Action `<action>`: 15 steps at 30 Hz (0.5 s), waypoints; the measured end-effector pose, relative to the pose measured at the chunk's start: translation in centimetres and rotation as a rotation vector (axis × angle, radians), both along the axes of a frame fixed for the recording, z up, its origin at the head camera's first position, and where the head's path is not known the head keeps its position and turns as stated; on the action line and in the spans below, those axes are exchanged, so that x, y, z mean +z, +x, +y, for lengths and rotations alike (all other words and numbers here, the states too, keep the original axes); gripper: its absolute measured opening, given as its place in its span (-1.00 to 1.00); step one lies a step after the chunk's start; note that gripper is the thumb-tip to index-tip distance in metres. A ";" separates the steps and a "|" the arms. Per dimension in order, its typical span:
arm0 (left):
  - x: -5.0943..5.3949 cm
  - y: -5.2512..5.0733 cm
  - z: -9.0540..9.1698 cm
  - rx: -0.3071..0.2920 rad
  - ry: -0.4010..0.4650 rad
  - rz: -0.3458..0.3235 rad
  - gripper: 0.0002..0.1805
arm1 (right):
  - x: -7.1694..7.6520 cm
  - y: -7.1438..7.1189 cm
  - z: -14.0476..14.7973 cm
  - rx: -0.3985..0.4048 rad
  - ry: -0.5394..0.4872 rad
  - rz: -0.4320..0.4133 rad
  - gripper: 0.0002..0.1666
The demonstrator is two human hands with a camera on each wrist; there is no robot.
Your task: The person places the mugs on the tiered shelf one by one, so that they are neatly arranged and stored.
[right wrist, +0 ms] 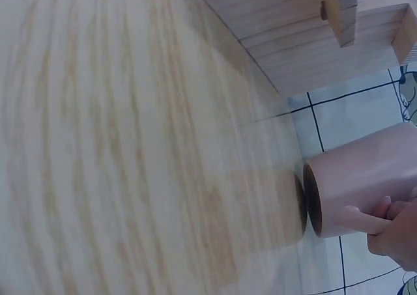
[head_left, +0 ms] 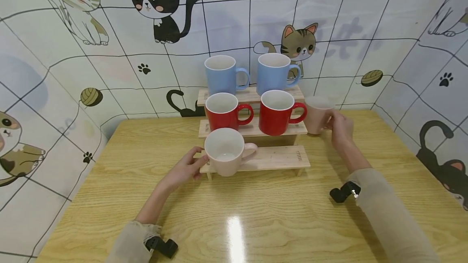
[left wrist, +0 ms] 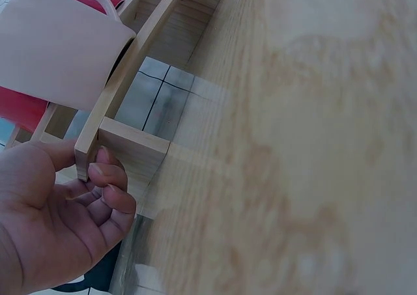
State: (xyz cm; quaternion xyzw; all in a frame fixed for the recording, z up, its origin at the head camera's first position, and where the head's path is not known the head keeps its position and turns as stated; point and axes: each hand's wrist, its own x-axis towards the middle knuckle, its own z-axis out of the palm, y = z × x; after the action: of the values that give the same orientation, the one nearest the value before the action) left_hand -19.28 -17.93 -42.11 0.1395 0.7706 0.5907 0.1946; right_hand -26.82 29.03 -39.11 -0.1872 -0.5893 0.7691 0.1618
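A three-step wooden rack (head_left: 274,158) stands on the table. My left hand (head_left: 186,167) pinches the left end of its lowest board; in the left wrist view the thumb and curled fingers (left wrist: 107,178) lie about the board's end. Beside that hand, a pale pink mug (head_left: 224,153) sits upright on the lowest board, handle to the right. To the right of the rack, my right hand (head_left: 341,129) holds a second pink mug (head_left: 316,117) by its handle (right wrist: 365,221). This mug is upright, its base at or just above the tabletop; I cannot tell which.
Two red mugs (head_left: 222,115) stand on the middle board and two blue mugs (head_left: 221,77) on the top one, handles to the right. The wood-grain table (head_left: 285,214) meets a cat-patterned wall (head_left: 234,23) behind and at both sides.
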 end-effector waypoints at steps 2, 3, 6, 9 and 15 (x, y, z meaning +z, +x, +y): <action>0.0 0.0 0.0 0.003 -0.002 0.000 -0.63 | 0.2 0.1 0.1 -0.002 -0.032 0.017 -0.59; -0.1 0.0 -0.1 0.004 -0.002 0.000 -0.63 | 0.3 0.2 0.2 -0.002 -0.042 0.023 -0.60; -0.2 0.1 -0.1 0.005 -0.004 0.002 -0.62 | 0.4 0.6 0.5 0.005 -0.052 0.025 -0.62; -0.2 0.1 -0.1 0.001 -0.002 0.003 -0.62 | 0.4 1.2 0.9 0.017 -0.068 0.032 -0.63; -0.3 0.2 0.0 -0.001 -0.002 0.001 -0.63 | 1.1 2.6 1.9 0.067 -0.097 0.129 -0.58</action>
State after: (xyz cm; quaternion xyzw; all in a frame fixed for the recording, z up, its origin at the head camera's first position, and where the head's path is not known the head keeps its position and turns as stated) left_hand -19.11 -17.96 -42.36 0.1402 0.7710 0.5899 0.1948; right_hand -24.19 30.93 -37.97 -0.1251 -0.5457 0.8121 0.1644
